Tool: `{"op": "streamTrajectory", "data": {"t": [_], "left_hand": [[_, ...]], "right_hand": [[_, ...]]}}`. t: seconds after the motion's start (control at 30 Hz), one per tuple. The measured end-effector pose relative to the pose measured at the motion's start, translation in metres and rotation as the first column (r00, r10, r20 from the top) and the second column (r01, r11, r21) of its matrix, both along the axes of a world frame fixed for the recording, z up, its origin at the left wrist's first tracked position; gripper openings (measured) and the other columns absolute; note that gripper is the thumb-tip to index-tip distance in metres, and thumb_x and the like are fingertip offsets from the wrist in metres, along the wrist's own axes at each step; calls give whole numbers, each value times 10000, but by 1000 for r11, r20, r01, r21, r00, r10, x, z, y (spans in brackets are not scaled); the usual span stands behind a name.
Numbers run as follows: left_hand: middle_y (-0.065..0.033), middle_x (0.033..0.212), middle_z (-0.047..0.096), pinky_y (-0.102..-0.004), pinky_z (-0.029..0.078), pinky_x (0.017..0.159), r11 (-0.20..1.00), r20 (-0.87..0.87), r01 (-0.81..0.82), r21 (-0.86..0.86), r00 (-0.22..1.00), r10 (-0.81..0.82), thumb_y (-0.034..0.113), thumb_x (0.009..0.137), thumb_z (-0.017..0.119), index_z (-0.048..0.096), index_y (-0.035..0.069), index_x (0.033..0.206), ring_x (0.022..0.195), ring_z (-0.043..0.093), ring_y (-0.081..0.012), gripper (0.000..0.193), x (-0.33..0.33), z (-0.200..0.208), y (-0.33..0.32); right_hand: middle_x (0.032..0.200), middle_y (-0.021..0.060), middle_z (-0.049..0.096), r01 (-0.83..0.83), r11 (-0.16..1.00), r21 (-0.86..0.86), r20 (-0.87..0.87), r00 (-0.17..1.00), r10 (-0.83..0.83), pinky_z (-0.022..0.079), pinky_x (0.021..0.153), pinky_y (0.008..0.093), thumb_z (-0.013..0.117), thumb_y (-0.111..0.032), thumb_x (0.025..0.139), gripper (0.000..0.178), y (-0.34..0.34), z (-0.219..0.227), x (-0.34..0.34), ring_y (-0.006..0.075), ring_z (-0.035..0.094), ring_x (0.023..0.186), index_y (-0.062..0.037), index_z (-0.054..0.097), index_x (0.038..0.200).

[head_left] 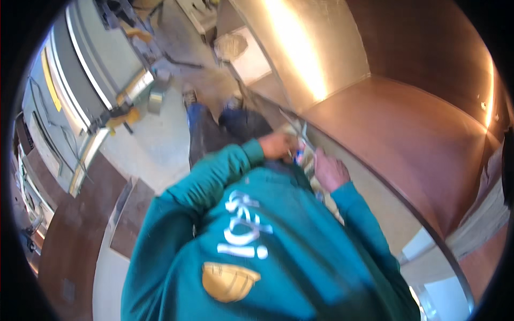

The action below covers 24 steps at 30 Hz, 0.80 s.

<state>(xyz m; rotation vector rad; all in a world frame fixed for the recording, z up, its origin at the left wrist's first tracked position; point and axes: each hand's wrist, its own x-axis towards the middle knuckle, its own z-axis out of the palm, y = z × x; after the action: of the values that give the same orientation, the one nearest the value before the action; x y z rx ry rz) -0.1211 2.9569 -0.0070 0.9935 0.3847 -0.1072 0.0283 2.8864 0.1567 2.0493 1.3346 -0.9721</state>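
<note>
In front of my waist, my left hand [278,145] is closed, its fingers curled at a small blue, white and pink item [300,153], too blurred to name. My right hand [330,170] is closed round the near end of a pair of scissors [303,135]. Their grey blades stand apart and point away from me, above the small item. Pale, crumpled cloth [317,187] shows below and between the hands. Motion blur hides the exact fingertips of both hands.
Close on my right is a brown-surfaced panel structure [396,123] with a long dark edge [375,174]. A grey machine table [91,53] stands at the left. Brown boards [85,230] lie at lower left. Cables and tools clutter the far floor.
</note>
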Motion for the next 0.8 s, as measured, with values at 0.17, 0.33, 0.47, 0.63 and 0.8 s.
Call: {"op": "streamTrajectory", "data": {"t": [0.17,0.33,0.47,0.63,0.8], "left_hand": [[-47,961,650,-288,547,770,967,-28,-159,-201,987,156,309,1005,559,602,32,1137,851,640,-131,310,-68,-24,51],[-23,905,616,-281,503,723,893,-295,-379,243,848,441,265,993,563,599,21,1076,792,584,-116,260,-91,-44,90],[-20,869,596,-273,479,712,915,-287,-385,120,869,403,232,989,553,601,12,1065,780,553,-108,237,-89,-34,105],[-47,879,613,-279,495,695,910,-230,-221,351,921,313,260,991,554,597,22,1072,778,573,-126,255,-94,-31,106],[-47,884,609,-272,504,661,900,-289,-436,27,858,424,288,992,549,560,1,1085,746,577,-123,301,-80,-1,117]], "right_hand": [[870,315,645,182,977,-112,-113,974,-194,470,772,614,425,-299,1000,318,-30,12,-15,513,626,845,-20,514,1126],[904,320,639,298,955,9,-181,939,-292,454,772,619,435,-339,1006,337,-61,-20,-23,522,611,869,-29,503,1119],[973,327,622,440,892,103,-251,879,-404,420,825,609,411,-394,1010,381,-68,-24,-39,513,578,970,-34,505,1095],[988,316,616,522,835,177,-315,833,-454,410,833,595,384,-414,1014,413,-78,-33,-52,505,567,976,-21,510,1027],[918,323,607,551,791,267,-399,810,-430,410,798,587,379,-422,1016,434,-68,-24,-69,514,562,930,-9,507,982]]}}
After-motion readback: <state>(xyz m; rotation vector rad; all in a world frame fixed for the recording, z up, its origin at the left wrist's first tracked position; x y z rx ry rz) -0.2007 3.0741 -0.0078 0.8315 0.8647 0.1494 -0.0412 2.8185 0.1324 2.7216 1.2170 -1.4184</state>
